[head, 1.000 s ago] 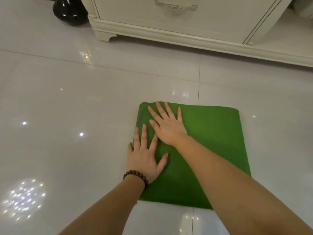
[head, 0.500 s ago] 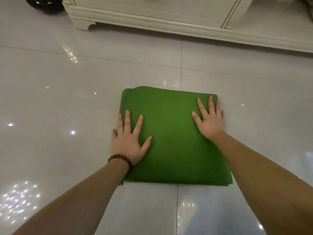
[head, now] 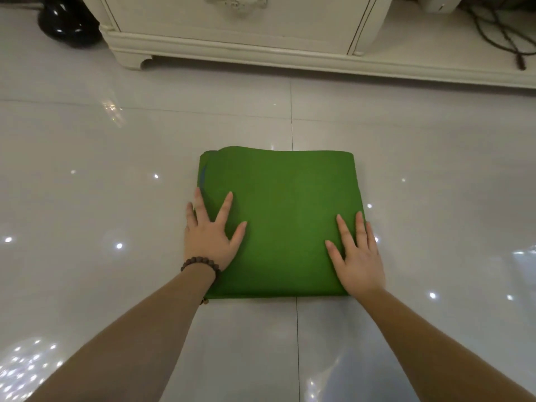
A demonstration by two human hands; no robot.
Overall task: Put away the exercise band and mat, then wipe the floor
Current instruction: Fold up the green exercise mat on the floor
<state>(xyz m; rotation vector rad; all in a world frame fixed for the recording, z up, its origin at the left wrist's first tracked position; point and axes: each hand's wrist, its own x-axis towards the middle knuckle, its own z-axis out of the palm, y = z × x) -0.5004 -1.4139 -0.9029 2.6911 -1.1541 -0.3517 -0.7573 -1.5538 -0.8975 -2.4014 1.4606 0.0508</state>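
Mat: green exercise mat point(head: 285, 216), folded square, flat on tiled floor point(head: 116, 140).
Left hand point(head: 209, 235): flat, fingers spread, on left edge.
Right hand point(head: 357, 255): flat, near right corner.
Hands: well apart.
Risk: folds may spring open once pressure lifts; mat may slide on glossy tile.

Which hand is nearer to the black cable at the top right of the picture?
Right. The right hand lies flat on the green mat's right edge, below the black cable; the left hand presses the far left edge.

A home room: glossy white floor tiles point(head: 116, 169), and beyond the hands a cream cabinet point(head: 246, 27) with ornate drawer handle point(head: 235, 2), cables point(head: 499, 30) trailing beside it.
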